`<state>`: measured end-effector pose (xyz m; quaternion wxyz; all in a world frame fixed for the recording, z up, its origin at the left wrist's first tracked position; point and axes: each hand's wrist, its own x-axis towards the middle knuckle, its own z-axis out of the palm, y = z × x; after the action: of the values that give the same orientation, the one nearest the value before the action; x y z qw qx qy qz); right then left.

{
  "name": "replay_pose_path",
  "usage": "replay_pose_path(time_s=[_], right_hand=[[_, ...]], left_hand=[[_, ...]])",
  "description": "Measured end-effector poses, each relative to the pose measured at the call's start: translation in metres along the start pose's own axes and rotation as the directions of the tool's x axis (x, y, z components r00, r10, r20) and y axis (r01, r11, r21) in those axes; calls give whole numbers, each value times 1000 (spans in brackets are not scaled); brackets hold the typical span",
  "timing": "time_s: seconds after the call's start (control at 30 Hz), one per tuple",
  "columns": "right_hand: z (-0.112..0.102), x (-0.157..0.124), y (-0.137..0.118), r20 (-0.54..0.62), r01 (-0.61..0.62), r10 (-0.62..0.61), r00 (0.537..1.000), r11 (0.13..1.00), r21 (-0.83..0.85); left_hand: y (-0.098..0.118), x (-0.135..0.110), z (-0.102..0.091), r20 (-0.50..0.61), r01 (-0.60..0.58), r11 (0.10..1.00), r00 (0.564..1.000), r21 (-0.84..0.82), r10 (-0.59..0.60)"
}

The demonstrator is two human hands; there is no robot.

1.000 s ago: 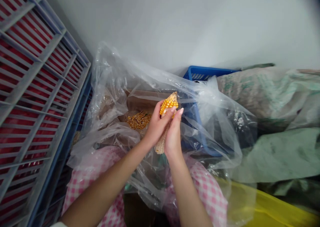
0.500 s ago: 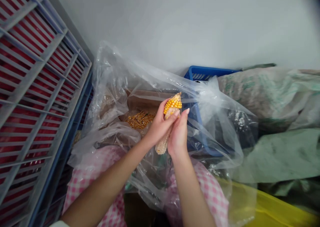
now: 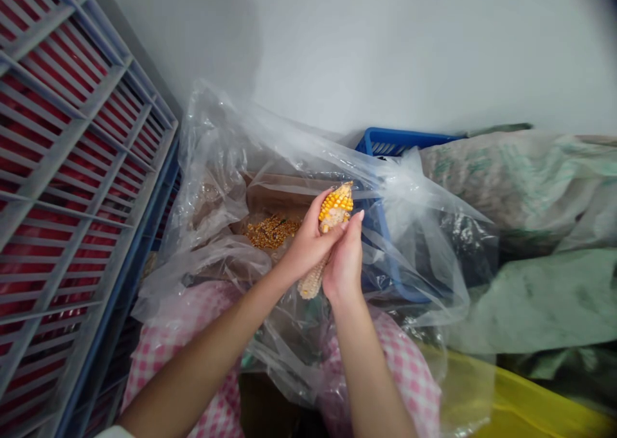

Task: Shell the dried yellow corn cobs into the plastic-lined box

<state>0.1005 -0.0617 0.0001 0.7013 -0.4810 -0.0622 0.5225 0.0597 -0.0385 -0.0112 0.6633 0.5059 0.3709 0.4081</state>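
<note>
A: Head view. Noted anything hidden or cut off?

B: Lost the middle of the corn cob [image 3: 337, 205] behind both hands; saw only its kernelled upper end and bare lower end. Made out the cardboard box [image 3: 274, 197] dimly through the clear plastic bag [image 3: 226, 161] draped over it. Found the blue basket [image 3: 400, 142] largely concealed by that bag and by the sacks [image 3: 520, 174]. Saw the grey rack [image 3: 72, 168] cropped at the left edge and the yellow bin [image 3: 520, 406] cropped at the bottom right. Lost both forearms at the lower border, above pink checked cloth [image 3: 409, 367].

A: Counted what?

B: Counted one cob, two hands, one bag, one box, one basket, one rack, one bin. Could not count the loose kernels [image 3: 270, 230] in the box, nor tell the number of sacks.

A: Fingers?

B: Found the left hand [image 3: 306, 248] wrapped round the cob from the left, fingers curled close, one lying up its side and another across its front just below the kernels. Found the right hand [image 3: 343, 264] closed round the lower half, back toward the camera, fingers pressed together, one fingertip raised beside the kernels. Could not see its palm-side fingers.

A: Placed the cob where?

B: Placed it tilted, tip up and rightward, over the open bag, just right of the loose kernels, in front of the basket.
</note>
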Motion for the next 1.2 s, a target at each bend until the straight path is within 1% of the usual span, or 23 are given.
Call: replay_pose_path(time_s=[0.1,0.2,0.3,0.37,0.43,0.53,0.63,0.7,0.73,0.83,0.93,1.07,1.2], right_hand=[[2,-1,-1,1,3,-3,1000,1000,19],[2,-1,-1,50,-16,14,999,999,29],[1,0,-1,61,-41,38,997,998,38],[1,1,-2,50,-59,56,997,997,56],[2,1,-5,37,-67,64,997,994,83],[4,2,-11,15,-94,93,996,986,139],[5,3,-14,10,-162,163,987,971,177],[4,4,-14,6,-190,192,981,966,176],[3,4,-13,7,-188,189,982,968,167],[2,3,-9,36,-107,103,994,987,120],[1,3,-5,45,-17,13,999,995,100],[0,5,1,24,10,-12,1000,994,109],[-2,5,11,-25,31,-31,999,999,27]], left_hand=[[2,0,0,13,7,1000,1000,-18,-7],[1,2,-1,0,17,999,1000,-49,-17],[-1,3,-3,-56,11,999,998,38,-9],[-2,2,-4,-64,6,994,998,107,1],[-3,1,-4,-57,-1,994,998,108,8],[-6,2,-4,-76,23,1000,997,-21,-24],[-10,5,-4,-152,105,978,979,-181,-133],[-10,6,-4,-188,149,956,962,-251,-199],[-8,6,-3,-190,157,949,958,-274,-214],[1,3,0,-149,164,925,963,-341,-226],[11,1,2,-76,232,882,955,-410,-286],[17,1,-1,-6,306,846,939,-437,-343],[18,1,-8,61,368,830,924,-420,-379]])
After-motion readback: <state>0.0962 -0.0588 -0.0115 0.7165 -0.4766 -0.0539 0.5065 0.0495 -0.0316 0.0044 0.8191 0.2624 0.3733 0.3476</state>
